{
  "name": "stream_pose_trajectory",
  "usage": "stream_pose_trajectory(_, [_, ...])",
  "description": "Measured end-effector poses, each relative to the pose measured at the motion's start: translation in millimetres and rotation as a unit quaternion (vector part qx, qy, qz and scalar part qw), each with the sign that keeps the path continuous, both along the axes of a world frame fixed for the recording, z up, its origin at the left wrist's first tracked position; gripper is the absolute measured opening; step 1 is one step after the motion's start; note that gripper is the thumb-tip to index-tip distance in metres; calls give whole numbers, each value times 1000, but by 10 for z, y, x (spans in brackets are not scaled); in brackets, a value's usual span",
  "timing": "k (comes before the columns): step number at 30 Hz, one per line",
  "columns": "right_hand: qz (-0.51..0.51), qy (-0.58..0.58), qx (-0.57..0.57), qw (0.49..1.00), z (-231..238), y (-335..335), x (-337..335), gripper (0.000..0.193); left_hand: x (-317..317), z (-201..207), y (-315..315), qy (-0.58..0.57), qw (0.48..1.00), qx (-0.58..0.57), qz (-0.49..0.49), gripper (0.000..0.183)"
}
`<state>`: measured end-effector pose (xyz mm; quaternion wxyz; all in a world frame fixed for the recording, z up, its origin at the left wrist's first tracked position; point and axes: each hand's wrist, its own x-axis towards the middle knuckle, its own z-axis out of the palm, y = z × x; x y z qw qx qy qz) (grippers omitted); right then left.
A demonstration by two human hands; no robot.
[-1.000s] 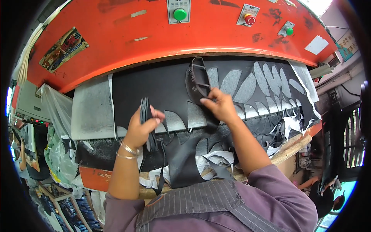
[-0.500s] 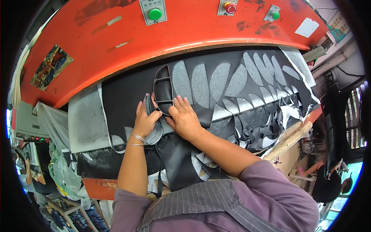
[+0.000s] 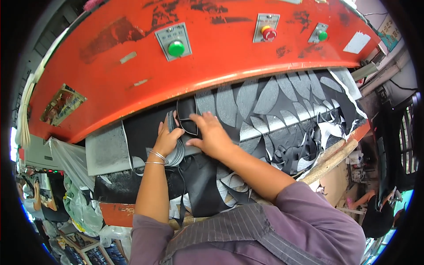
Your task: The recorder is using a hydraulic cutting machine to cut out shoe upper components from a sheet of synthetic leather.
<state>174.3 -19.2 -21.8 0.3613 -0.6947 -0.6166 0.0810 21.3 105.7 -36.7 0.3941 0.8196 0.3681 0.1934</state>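
My left hand is closed around a stack of thin curved cut pieces, dark with grey faces, held on edge. Beside it a curved metal cutting die with crossbars lies on the black sheet material; its far end is hidden under the red machine front. My right hand is open at the die's right side, thumb and fingers apart. Its fingertips are at the die's crossbar, though whether they touch it I cannot tell. Grey half-moon shapes lie in a row right of the die.
The red machine front overhangs the work, carrying green buttons and a red knob. Tangled black offcuts lie at right beside a rolled edge. Clear plastic bags hang at left. Another person sits far right.
The red machine front now sits lower in view and covers the die's far end. My right hand's fingers have spread and moved off the die's near end. My left hand still holds the stack.
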Motion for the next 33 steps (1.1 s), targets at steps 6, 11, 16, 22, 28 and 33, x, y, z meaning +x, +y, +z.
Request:
stream_pose_trajectory(6, [-312,135,435,834,1333,-290,1288,60,329,904,-546,-293,951,80,61,16])
stream_pose_trajectory(11, [-478,38,468,742,1338,-702,3091,84,717,1517,-702,-191,839,509,-7,26])
stream_pose_trajectory(16, [-434,-5,361,826,1352,-1138,2642,84,263,1659,-1110,-164,947,277,-5,31])
stream_pose_trajectory(22, [-58,93,-106,988,953,-1681,508,41,-1079,1012,-1693,224,973,41,-49,45])
stream_pose_trajectory(28, [250,-109,-61,960,145,-1932,-976,45,-1386,496,-2349,228,969,92,-37,38])
stream_pose_trajectory(33, [181,-164,-79,967,147,-1956,-1143,25,-1428,387,-2392,174,972,159,16,36])
